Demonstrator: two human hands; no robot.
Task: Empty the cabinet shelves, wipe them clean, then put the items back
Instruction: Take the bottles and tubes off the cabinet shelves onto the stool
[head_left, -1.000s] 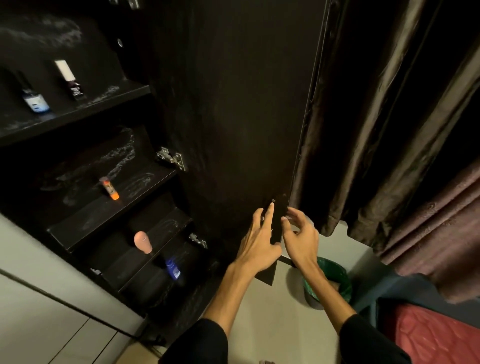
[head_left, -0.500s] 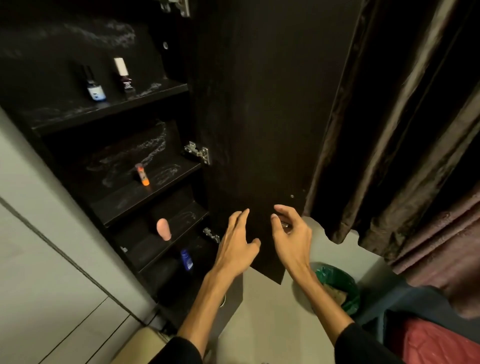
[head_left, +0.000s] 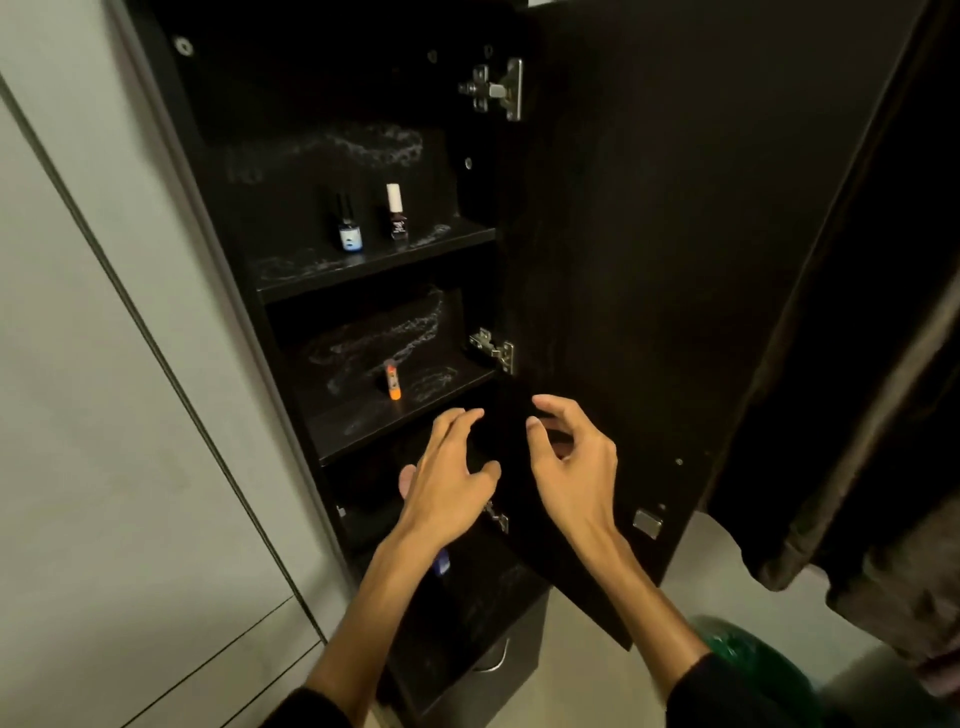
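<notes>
A tall dark cabinet (head_left: 291, 364) stands open, its door (head_left: 649, 291) swung out to the right. On the upper shelf (head_left: 441, 241) stand a blue-labelled bottle (head_left: 350, 234) and a white-capped dark bottle (head_left: 397, 213). An orange tube (head_left: 393, 382) lies on the dusty middle shelf (head_left: 358, 431). Behind my left hand (head_left: 447, 478) a pink object (head_left: 406, 480) peeks out, and a blue item (head_left: 442, 561) shows under my wrist. My right hand (head_left: 571, 457) hovers before the door's inner face. Both hands have their fingers spread and hold nothing.
A pale wall panel (head_left: 104, 415) borders the cabinet on the left. Dark curtains (head_left: 857, 312) hang behind the door on the right. A green bin (head_left: 748, 665) sits on the floor at lower right. A drawer with a metal handle (head_left: 493, 660) lies below the shelves.
My hands have left the door's edge and moved left toward the shelves. The view has swung left and up, showing the whole open cabinet.
</notes>
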